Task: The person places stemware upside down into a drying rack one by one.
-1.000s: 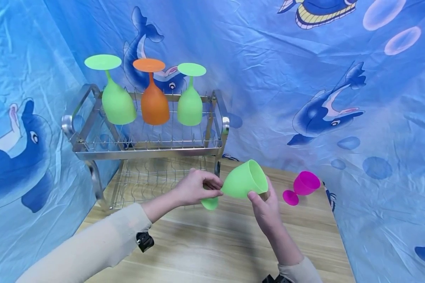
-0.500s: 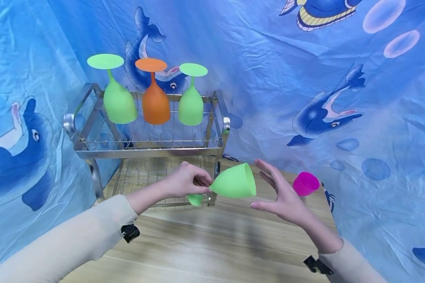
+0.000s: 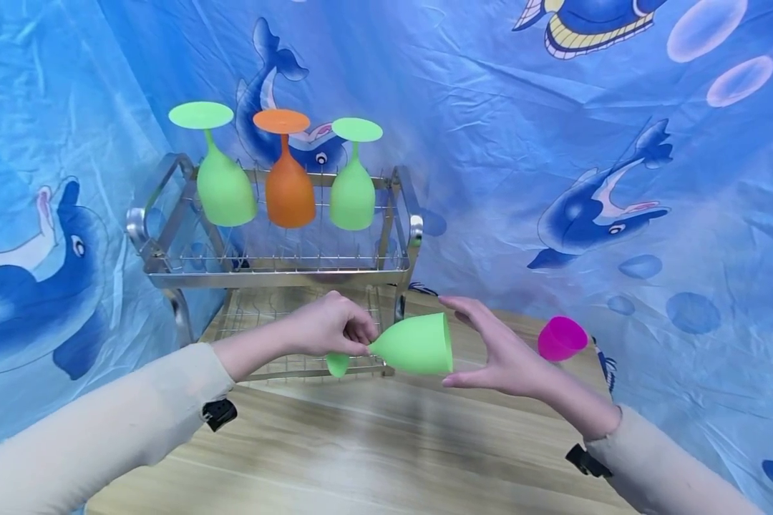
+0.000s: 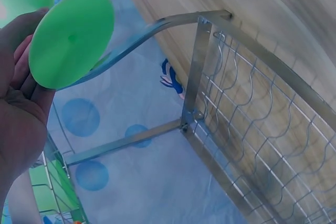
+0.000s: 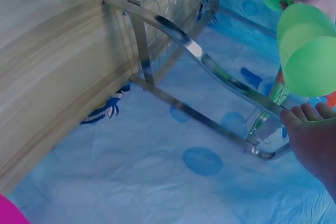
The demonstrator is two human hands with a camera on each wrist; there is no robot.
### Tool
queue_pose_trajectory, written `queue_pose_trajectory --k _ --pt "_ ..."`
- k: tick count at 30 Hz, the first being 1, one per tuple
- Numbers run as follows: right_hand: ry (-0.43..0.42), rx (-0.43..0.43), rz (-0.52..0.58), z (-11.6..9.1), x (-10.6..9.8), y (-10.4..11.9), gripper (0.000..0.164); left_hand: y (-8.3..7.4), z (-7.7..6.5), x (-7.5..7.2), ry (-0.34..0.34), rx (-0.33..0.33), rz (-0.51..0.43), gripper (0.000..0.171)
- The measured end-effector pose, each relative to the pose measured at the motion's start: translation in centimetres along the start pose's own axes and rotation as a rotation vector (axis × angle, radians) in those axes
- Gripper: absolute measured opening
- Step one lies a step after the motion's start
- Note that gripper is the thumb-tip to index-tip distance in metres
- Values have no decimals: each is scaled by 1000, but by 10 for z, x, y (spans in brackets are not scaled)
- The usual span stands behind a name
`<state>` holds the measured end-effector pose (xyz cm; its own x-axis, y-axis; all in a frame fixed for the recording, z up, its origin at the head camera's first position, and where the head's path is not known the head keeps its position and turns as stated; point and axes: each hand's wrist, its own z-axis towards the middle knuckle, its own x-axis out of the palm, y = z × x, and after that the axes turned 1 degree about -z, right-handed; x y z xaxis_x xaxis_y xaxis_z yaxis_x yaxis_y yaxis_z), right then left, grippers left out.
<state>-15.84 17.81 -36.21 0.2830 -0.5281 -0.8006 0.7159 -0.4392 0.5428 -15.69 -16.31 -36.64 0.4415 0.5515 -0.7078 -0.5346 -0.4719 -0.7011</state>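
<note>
My left hand (image 3: 325, 325) pinches the stem of a light green plastic goblet (image 3: 415, 343), holding it sideways above the table with its mouth to the right. The goblet's round foot (image 4: 71, 40) shows beside the palm in the left wrist view. Fingers spread from the thumb, my right hand (image 3: 502, 350) hovers by the rim. A small gap separates its fingertips from the bowl (image 5: 302, 35) in the right wrist view. Upside down on the rack's upper tier stand a green goblet (image 3: 225, 189), an orange goblet (image 3: 290, 193) and another green goblet (image 3: 353, 197).
The two-tier metal dish rack (image 3: 283, 279) stands at the back left of the wooden table (image 3: 361, 443). A magenta goblet (image 3: 560, 337) is at the right, its foot hidden behind my right arm. A blue printed curtain (image 3: 477, 179) surrounds the table.
My right hand has let go of the green goblet's bowl and spread its fingers. My left hand has moved the goblet left, and its mouth has turned to face right.
</note>
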Motion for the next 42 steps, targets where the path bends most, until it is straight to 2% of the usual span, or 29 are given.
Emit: queue_pose_trajectory --k 9,18,21,25,29,33,39,42 --pt "8 -7 38 5 9 0 105 -3 -2 -6 41 -20 22 10" --pt "-58 9 63 5 16 -2 92 -3 -4 -5 6 -5 27 12" --pt "-77 22 86 3 19 -5 91 -7 -8 -7 -44 -8 59 20" --pt "-105 56 149 -3 21 -9 90 -15 -17 -10 -154 -6 87 31" --pt "-130 85 255 -8 23 -12 89 -21 -32 -14 -264 15 62 35" --pt "-160 104 385 -15 23 -16 87 -22 -47 -19 -336 17 53 38" --pt "-199 84 568 -25 21 -18 82 -14 -67 -27 -428 -49 -7 41" --pt "-202 79 656 -28 21 -18 78 -7 -75 -28 -443 -87 -65 42"
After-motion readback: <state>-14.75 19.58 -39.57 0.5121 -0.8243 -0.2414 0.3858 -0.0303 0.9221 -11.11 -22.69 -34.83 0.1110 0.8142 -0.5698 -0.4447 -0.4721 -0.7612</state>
